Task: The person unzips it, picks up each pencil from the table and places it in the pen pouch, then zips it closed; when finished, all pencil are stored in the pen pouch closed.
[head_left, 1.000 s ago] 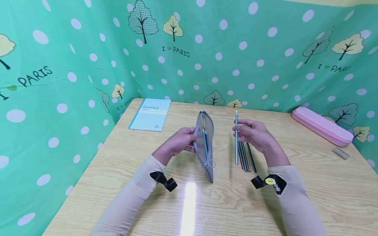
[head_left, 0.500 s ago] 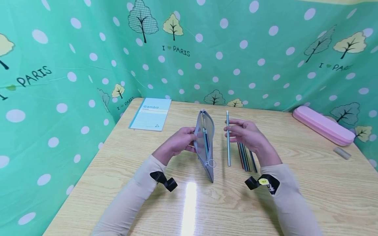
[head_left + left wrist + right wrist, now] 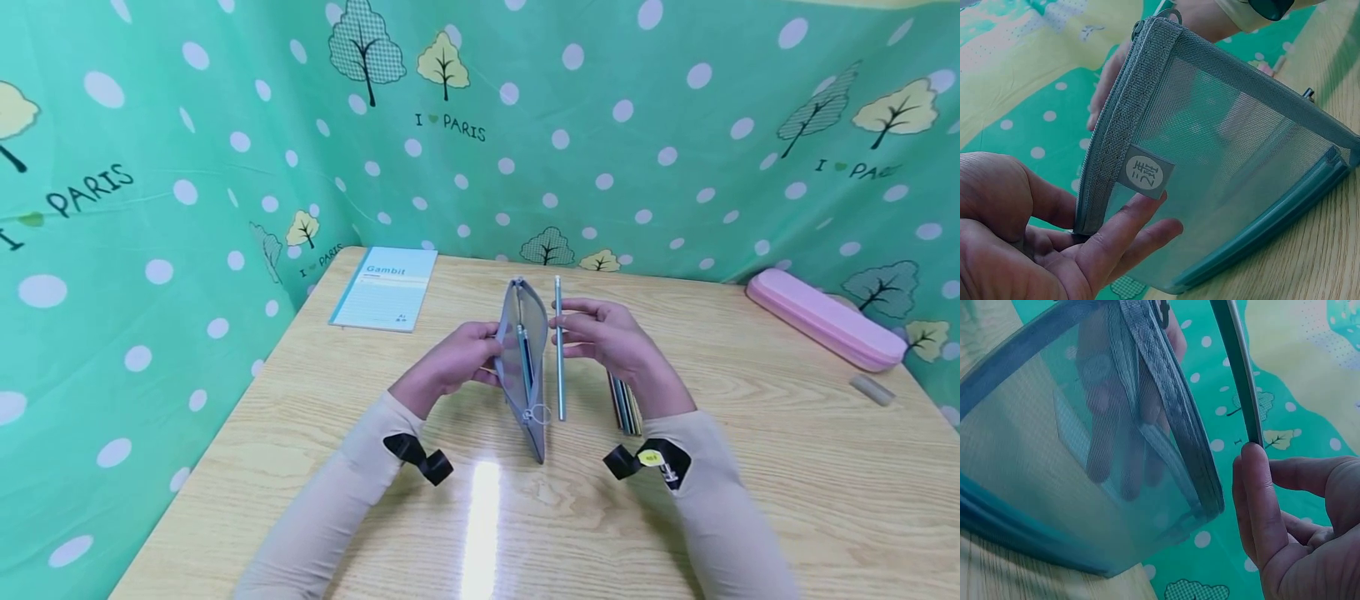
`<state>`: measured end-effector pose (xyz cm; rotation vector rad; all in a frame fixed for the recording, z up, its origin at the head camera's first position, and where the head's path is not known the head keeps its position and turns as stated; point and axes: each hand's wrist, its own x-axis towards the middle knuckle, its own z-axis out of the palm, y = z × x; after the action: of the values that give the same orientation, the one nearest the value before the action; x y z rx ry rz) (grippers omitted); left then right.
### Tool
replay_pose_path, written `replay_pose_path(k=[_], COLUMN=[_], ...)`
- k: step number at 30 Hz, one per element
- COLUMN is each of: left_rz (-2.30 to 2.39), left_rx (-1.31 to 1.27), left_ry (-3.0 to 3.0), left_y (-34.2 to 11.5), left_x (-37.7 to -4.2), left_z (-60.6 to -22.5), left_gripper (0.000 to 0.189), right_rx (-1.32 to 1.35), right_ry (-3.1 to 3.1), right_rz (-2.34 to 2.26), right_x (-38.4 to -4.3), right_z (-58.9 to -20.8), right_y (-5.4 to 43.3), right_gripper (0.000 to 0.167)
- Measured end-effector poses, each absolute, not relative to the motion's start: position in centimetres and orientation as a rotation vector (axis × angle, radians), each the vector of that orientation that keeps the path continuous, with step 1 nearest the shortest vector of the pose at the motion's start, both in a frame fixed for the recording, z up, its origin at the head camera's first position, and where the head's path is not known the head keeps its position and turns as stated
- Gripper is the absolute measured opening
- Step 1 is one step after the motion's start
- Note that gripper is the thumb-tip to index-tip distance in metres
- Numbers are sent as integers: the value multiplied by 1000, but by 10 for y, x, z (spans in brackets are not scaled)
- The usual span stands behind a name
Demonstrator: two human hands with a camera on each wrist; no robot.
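Note:
My left hand (image 3: 459, 358) grips a grey mesh zip pouch (image 3: 536, 321) by its left side, holding it upright with the zipped mouth spread apart. Inside stand a few pencils (image 3: 526, 358). In the left wrist view, a small printed label (image 3: 1146, 172) sits near the zip, with fingers against the mesh (image 3: 1210, 112). Just right of the mouth, my right hand (image 3: 611, 337) pinches a blue-green pencil (image 3: 560, 367) between thumb and fingertips, its length upright in the head view. The right wrist view has this pencil (image 3: 1239, 369) beside the pouch, outside it.
Several more pencils (image 3: 624, 407) lie bunched on the wooden table under my right wrist. A light blue notebook (image 3: 386, 292) lies at the back left. To the far right are a pink pencil case (image 3: 825, 320) and a small grey cylinder (image 3: 872, 390). A green patterned curtain (image 3: 480, 150) borders the table.
My right hand has carried the pencil leftward, from over the bunch on the table to right beside the pouch. The left hand and pouch have stayed nearly still.

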<state>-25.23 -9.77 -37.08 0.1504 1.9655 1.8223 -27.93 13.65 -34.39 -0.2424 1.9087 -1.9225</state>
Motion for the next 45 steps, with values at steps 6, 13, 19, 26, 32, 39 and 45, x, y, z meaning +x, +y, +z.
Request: replay_pose_path(k=[6,13,19,26,32,39,45], left_rz=[1798,1791,1784,1781,1778,1782,1790], left_rx=[131,120,119,126,118,100,101], left_ry=[1966,1970,1986,1998,1995,1990,1982], left_y=[-96,-94,-92,-92,-92,-92,-94], left_x=[-252,-254,-254,-255,-254,-255,-254], left_z=[-370,-371,-370,-368,-367,-369,-369], left_gripper=[49,48,47,48,47,47,46], right_rx=[-270,-295,-288,-257,-254,-254,-261], right_ry=[1906,1889,1880,1894,1945,2014,2115], right_rz=[-1929,-1962,-1981,-2004,-2010,-1991,-1924], right_x=[-279,-281,-282,-285,-287,-287,-285], right_z=[-342,-339,-336,-335,-336,-337,-336], right_y=[126,116,110,111,111,110,104], right_gripper=[53,54,55,53,50,49,47])
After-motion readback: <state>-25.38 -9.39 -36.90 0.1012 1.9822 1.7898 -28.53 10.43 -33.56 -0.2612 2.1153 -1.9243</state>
